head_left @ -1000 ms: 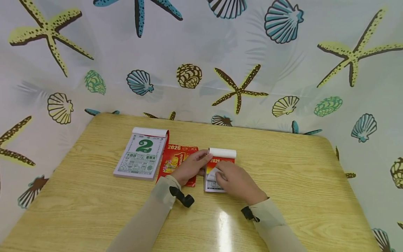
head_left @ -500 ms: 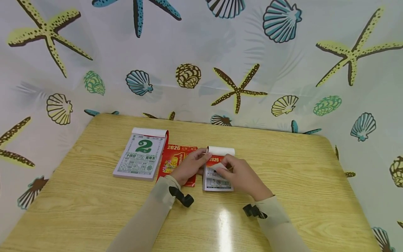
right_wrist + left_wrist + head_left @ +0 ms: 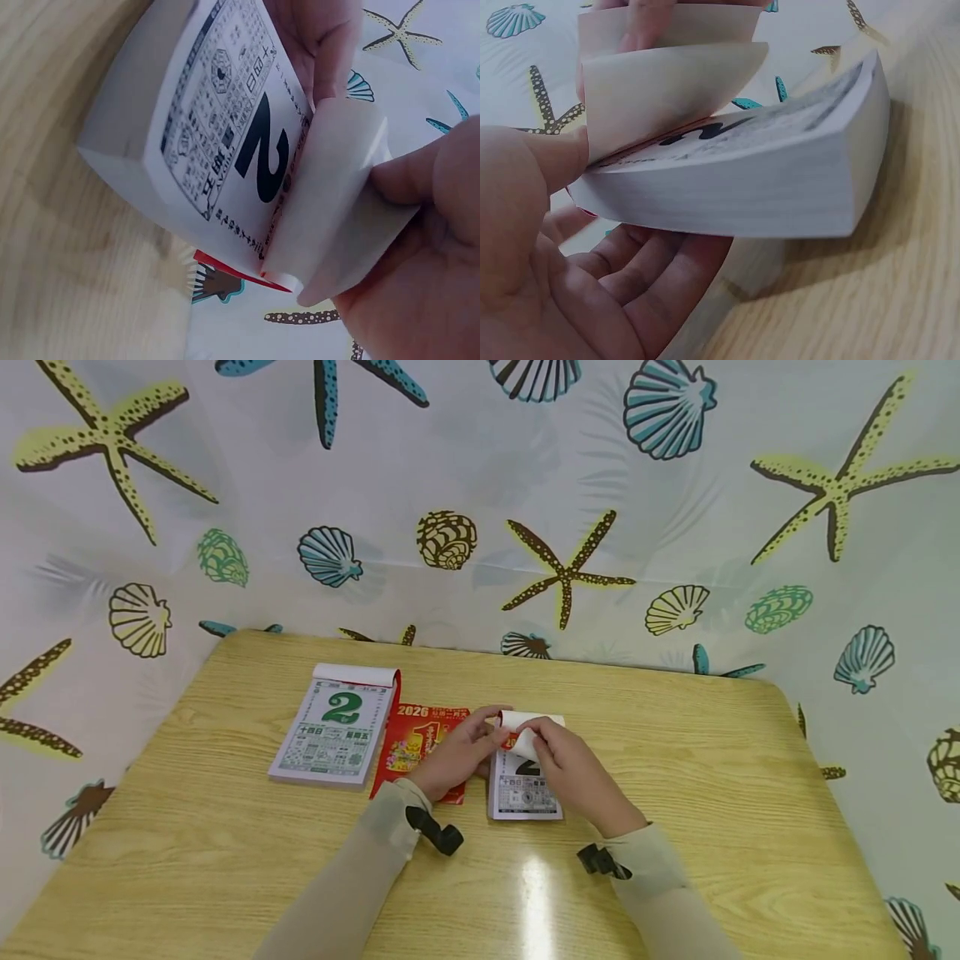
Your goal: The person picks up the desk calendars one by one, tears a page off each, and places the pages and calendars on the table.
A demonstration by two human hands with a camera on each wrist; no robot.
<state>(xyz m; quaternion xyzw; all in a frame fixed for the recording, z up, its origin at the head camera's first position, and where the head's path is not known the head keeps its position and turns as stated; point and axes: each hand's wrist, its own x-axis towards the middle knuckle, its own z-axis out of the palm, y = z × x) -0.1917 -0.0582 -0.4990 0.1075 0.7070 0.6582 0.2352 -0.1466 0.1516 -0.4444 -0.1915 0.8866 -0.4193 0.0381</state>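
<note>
A small tear-off calendar (image 3: 525, 802) is held slightly tilted above the wooden table, a black 2 showing on its exposed page. My left hand (image 3: 456, 756) grips its upper left edge; in the left wrist view the thumb lies on top and the fingers (image 3: 667, 289) are underneath the thick pad. With thumb and fingers, my right hand (image 3: 583, 781) pinches the red top page (image 3: 326, 172), which is folded up and back so its pale underside shows. The page still meets the pad along the binding.
Left of the hands lies a larger tear-off calendar (image 3: 330, 731) with a green 2. A loose red 2026 sheet (image 3: 408, 743) lies between the two calendars, partly under my left hand. A shell-and-starfish patterned cloth (image 3: 465, 460) stands behind the wooden table (image 3: 697, 777).
My right hand has lifted the red page from the lower part of the small calendar up towards the binding, uncovering the black 2. My left hand keeps its grip.
</note>
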